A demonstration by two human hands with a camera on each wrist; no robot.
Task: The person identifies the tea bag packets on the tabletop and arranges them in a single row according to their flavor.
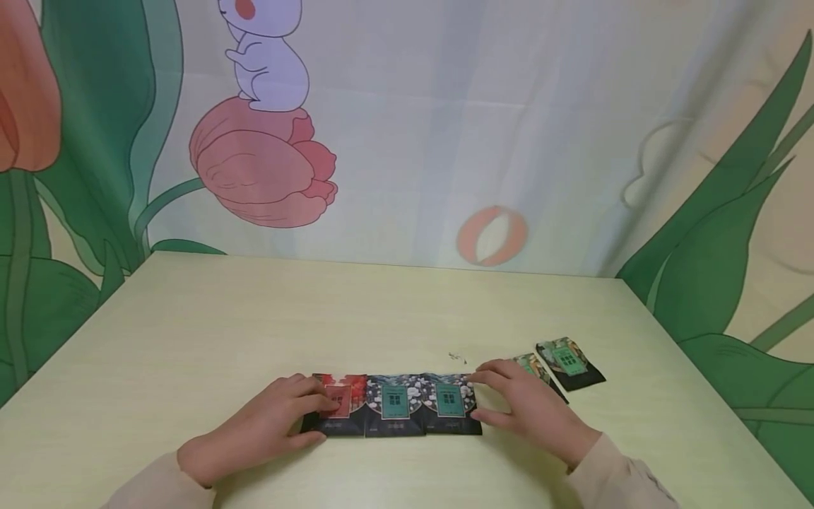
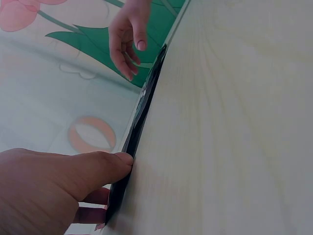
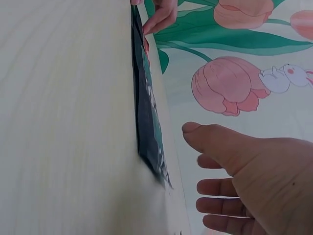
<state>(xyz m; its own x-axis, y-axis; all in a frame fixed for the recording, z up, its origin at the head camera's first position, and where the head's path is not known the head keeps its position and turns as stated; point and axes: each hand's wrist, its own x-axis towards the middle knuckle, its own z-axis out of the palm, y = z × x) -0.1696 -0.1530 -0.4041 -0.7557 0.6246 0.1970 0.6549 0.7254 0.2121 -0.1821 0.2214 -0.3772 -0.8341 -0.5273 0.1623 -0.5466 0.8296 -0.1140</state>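
Observation:
Three flat dark sachets lie side by side in a row in the head view. At its left end is a sachet with red print; the middle sachet and the right-end sachet have white flowers and teal labels. My left hand rests on the red one, a fingertip on its label and the thumb at its near left corner. In the left wrist view that thumb touches the dark edge. Beside the row's right end is my right hand, thumb and fingers spread; the right wrist view shows its palm holding nothing.
Beyond my right hand lie two sachets with green and yellow print, a fully visible one and one partly hidden by the hand. Small dark marks show on the pale table. A printed curtain hangs behind the table.

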